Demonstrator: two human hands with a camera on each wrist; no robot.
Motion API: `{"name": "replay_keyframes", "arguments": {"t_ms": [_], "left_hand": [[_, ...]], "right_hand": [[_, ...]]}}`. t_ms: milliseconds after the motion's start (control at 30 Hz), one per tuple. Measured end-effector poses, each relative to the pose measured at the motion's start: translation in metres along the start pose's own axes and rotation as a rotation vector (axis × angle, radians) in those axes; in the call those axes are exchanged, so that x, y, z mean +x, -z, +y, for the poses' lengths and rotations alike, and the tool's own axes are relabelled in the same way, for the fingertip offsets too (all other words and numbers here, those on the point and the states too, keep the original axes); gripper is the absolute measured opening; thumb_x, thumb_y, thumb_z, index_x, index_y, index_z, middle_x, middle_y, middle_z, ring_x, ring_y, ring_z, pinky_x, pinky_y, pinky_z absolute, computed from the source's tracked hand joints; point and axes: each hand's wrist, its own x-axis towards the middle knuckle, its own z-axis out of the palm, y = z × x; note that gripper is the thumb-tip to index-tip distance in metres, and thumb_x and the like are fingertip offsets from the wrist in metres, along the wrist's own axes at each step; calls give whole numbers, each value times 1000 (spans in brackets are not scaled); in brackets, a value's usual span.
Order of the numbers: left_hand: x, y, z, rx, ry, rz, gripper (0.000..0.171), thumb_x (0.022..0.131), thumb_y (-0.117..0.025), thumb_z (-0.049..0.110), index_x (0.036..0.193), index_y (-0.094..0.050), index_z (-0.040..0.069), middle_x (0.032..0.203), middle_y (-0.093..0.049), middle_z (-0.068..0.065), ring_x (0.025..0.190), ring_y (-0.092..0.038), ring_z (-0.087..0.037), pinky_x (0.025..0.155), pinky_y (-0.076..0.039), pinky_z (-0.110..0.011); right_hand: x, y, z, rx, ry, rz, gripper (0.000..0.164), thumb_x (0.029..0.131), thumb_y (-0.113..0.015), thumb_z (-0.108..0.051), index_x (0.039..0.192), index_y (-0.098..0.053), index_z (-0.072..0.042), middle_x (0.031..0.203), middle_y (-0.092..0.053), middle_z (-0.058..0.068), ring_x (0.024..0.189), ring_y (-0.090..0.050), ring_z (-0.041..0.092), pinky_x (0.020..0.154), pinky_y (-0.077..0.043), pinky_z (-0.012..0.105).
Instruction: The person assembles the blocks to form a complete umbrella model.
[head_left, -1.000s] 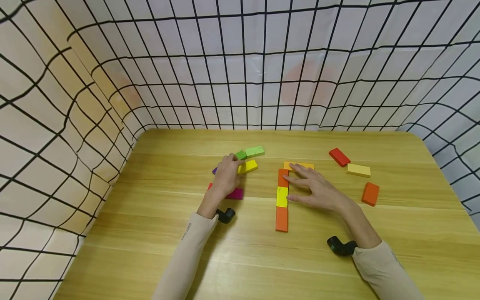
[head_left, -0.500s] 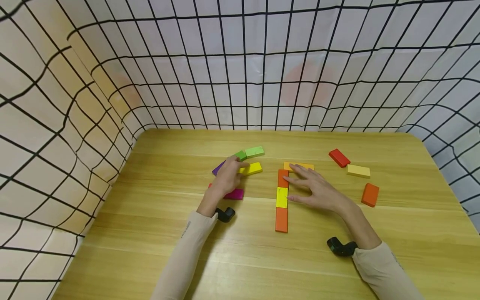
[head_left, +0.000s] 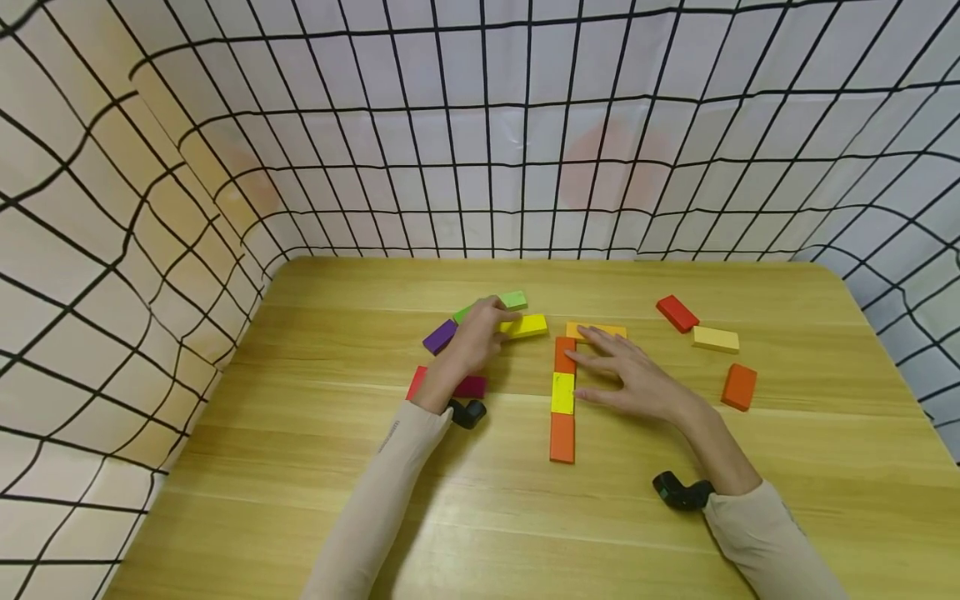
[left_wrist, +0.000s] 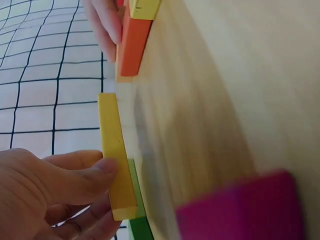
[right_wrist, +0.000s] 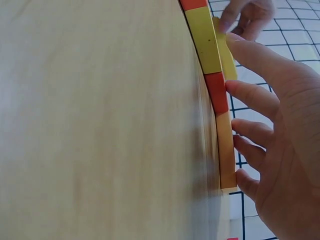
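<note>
My left hand [head_left: 477, 337] pinches a yellow block [head_left: 528, 326] between thumb and fingers; the left wrist view shows that block [left_wrist: 117, 155] raised off the table. To its right lies a line of flat blocks: an orange-red one [head_left: 565, 357], a yellow one [head_left: 562, 393] and an orange one [head_left: 562, 437]. A light orange block [head_left: 618, 332] lies crosswise at the far end of this line. Fingers spread, my right hand [head_left: 637, 379] rests along these blocks, its fingertips touching their sides in the right wrist view.
Near the left hand lie purple [head_left: 439, 337], green [head_left: 461, 315], light green [head_left: 516, 299], magenta [head_left: 471, 387] and red [head_left: 416, 381] blocks. Red [head_left: 677, 313], pale yellow [head_left: 716, 339] and orange-red [head_left: 738, 387] blocks lie at right. Black netting [head_left: 491, 175] rises behind the wooden table [head_left: 480, 517].
My left hand has moved right and slightly away from me with the yellow block, uncovering the purple block. The right hand has stayed in place.
</note>
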Motion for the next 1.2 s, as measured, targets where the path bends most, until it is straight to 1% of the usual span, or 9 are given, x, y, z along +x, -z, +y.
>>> {"name": "replay_keyframes", "arguments": {"t_ms": [133,300,500,633,767,867,1200], "left_hand": [[9,-2,4,-3,-24,-25,37,93,-68,-9,128,-73,3,122,-66,-20,116,-60,-34,104,-53,-39],[18,-4,10,6,-19,-60,37,95,-68,-7,130,-72,5,125,-66,-18,119,-59,-32,105,-52,-38],[28,-5,13,43,-29,-86,35,96,-66,-7,128,-73,5,124,-67,-17,119,-58,-32,107,-51,-38],[33,-8,12,73,-26,-125,37,95,-66,-9,129,-73,5,125,-66,-17,120,-58,-31,107,-51,-37],[35,-12,11,81,-29,-157,40,95,-67,-9,131,-72,7,128,-65,-15,121,-57,-30,108,-51,-36],[35,-13,10,65,-25,-167,40,95,-67,-8,132,-72,7,130,-64,-15,122,-57,-30,108,-51,-36],[31,-15,7,40,-18,-161,38,97,-66,-6,132,-71,8,129,-62,-13,121,-56,-28,108,-50,-36]], "right_hand": [[0,0,0,-1,-5,-5,65,97,-71,-43,154,-51,-21,173,-21,12,159,-15,45,127,-9,67],[0,0,1,10,-4,-2,65,97,-71,-44,154,-51,-22,174,-21,11,160,-15,44,128,-8,67],[-1,1,1,23,-8,-4,65,97,-71,-44,154,-51,-21,174,-20,11,160,-13,45,128,-7,67],[-1,2,1,18,-9,-5,65,97,-71,-44,154,-50,-21,174,-20,12,160,-13,45,128,-7,67],[-1,2,1,20,-3,0,65,97,-72,-43,154,-51,-20,174,-20,12,160,-13,45,128,-7,67],[-1,2,1,13,3,1,65,97,-72,-43,154,-51,-20,173,-21,12,160,-15,43,128,-8,67],[1,0,0,-5,7,-1,67,96,-71,-45,155,-50,-20,174,-21,11,160,-16,41,128,-8,66]]}}
